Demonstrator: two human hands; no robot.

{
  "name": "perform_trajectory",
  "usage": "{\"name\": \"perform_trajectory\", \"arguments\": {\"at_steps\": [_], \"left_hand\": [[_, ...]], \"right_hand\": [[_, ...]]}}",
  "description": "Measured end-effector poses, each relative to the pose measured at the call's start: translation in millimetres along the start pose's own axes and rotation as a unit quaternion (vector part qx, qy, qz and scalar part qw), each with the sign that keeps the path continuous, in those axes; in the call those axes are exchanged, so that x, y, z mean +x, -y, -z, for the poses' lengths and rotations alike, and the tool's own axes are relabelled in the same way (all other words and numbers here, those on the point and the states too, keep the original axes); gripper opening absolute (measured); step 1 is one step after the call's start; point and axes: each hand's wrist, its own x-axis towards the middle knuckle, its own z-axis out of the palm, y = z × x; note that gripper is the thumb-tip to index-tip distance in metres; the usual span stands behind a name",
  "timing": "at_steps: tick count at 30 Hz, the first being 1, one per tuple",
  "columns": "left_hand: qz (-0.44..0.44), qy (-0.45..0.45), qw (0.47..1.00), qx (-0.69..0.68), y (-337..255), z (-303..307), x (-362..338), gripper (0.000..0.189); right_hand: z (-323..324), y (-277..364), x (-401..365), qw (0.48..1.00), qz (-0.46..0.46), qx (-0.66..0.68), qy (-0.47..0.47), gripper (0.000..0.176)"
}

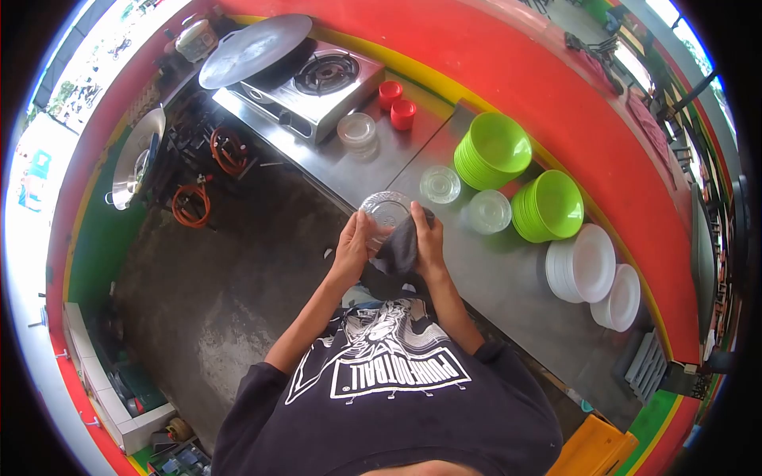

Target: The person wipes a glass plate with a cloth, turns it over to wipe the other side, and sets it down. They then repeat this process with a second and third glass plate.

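A clear glass saucer [386, 208] is held up in front of my chest, near the edge of the steel counter. My left hand [355, 244] grips its left rim, thumb on top. On the other side my right hand [427, 238] is closed on a dark grey cloth [399, 246], its fingertips at the saucer's right rim. The cloth hangs below and partly behind the saucer. More clear glass saucers lie on the counter: a stack [356, 129] by the stove, one pile [440, 184] in the middle and another [490, 212] to its right.
Green bowls [496, 151] stand in two stacks, with white plates [583, 262] stacked further right. Two red cups [402, 114] sit beside the gas stove [317, 83]. A large wok [255, 49] leans behind it. Orange hoses [191, 205] hang at left.
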Motion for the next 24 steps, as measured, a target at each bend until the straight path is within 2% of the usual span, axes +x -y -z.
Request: {"name": "perform_trajectory", "arguments": {"at_steps": [3, 7, 8, 11, 12, 15, 18, 24], "left_hand": [[0.031, -0.015, 0.997, 0.076, 0.2, 8.5, -3.0, 0.039], [0.046, 0.096, 0.982, 0.153, -17.3, 24.5, -8.6, 0.042], [0.070, 0.094, 0.980, 0.160, -19.9, 25.9, -10.2, 0.042], [0.018, 0.115, 0.976, 0.182, -12.4, 31.1, -4.0, 0.042], [0.074, 0.121, 0.978, 0.155, -18.4, 33.2, -6.1, 0.041], [0.048, 0.115, 0.992, -0.015, 12.7, 37.7, 1.3, 0.039], [0.036, -0.005, 0.990, -0.137, 2.7, -5.6, -9.6, 0.036], [0.050, 0.119, 0.981, -0.143, -0.7, 19.0, 3.1, 0.031]], "right_hand": [[6.6, -0.3, -8.0, 0.999, -0.009, -0.027, 0.035, 0.029], [13.8, 9.3, -24.4, 0.991, -0.032, -0.079, 0.105, 0.028], [9.2, 15.5, -29.2, 0.990, -0.037, -0.077, 0.111, 0.029], [7.3, 21.9, -34.5, 0.988, -0.031, -0.085, 0.123, 0.031], [7.6, 22.4, -35.2, 0.988, -0.024, -0.089, 0.126, 0.032], [17.8, 5.2, -27.6, 0.991, -0.003, -0.079, 0.105, 0.034], [12.9, -4.0, -20.7, 0.997, 0.003, -0.064, 0.054, 0.035], [12.5, -13.2, -6.0, 0.972, 0.127, -0.196, 0.018, 0.033]]}}
